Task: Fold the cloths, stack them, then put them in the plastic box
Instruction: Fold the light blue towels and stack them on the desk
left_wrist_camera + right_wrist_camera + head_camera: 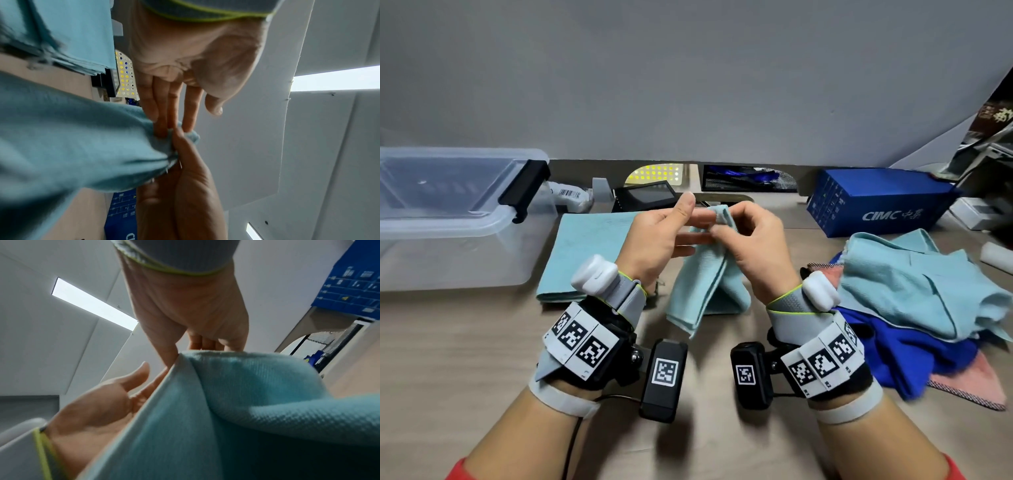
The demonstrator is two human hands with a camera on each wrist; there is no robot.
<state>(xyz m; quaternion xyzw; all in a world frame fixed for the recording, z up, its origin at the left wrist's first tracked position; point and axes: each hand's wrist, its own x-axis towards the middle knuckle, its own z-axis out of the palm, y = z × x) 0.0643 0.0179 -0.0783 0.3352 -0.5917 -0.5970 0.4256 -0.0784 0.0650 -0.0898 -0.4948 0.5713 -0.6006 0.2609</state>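
A light teal cloth (702,287) hangs above the wooden table at the centre, partly folded. My right hand (722,226) pinches its top corner between thumb and fingers. My left hand (688,219) is beside it, its straight fingers touching the same corner and its thumb lifted away. The left wrist view shows those straight fingers (164,116) against the cloth (82,138). In the right wrist view the cloth (246,402) drapes from my right hand (174,356). A folded teal cloth (585,253) lies flat behind my left hand. The clear plastic box (448,219) stands at the far left.
A loose pile of teal, blue and pink cloths (914,294) covers the table's right side. A blue CIMC carton (876,205), a black device (647,198) and small items line the grey wall. Bare wooden table lies in front of my wrists.
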